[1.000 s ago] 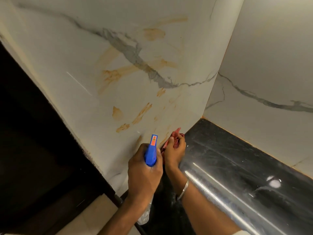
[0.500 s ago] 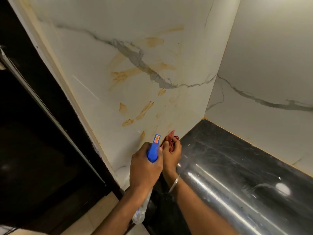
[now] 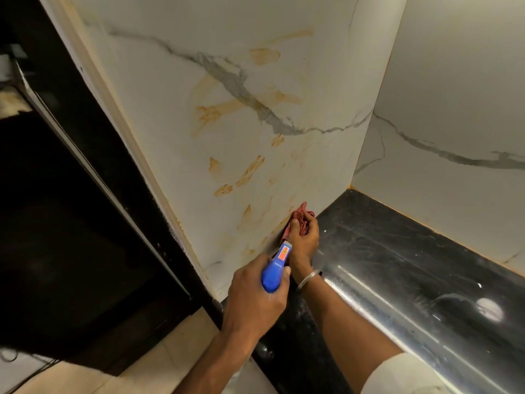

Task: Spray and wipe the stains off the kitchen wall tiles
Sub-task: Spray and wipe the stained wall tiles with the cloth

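Soft, light red cloth (image 3: 301,221): we are bunching it in right-hand fingers (image 3: 308,227) against the stained wall tile (image 3: 233,143); left-hand fingers (image 3: 257,301) are wrapping the light, rigid spray bottle (image 3: 277,270) below.

A glossy black countertop (image 3: 397,268) meets the corner, pale floor tiles (image 3: 159,356) below, dark doorway (image 3: 56,223) alongside

Countertop (image 3: 412,265) right of hands bare; stained wall tile (image 3: 227,137) above unobstructed.

Left hand (image 3: 252,300) with spray bottle (image 3: 275,271) before right hand (image 3: 302,241); cloth (image 3: 301,220) against wall tiles (image 3: 176,115), above counter (image 3: 397,251).
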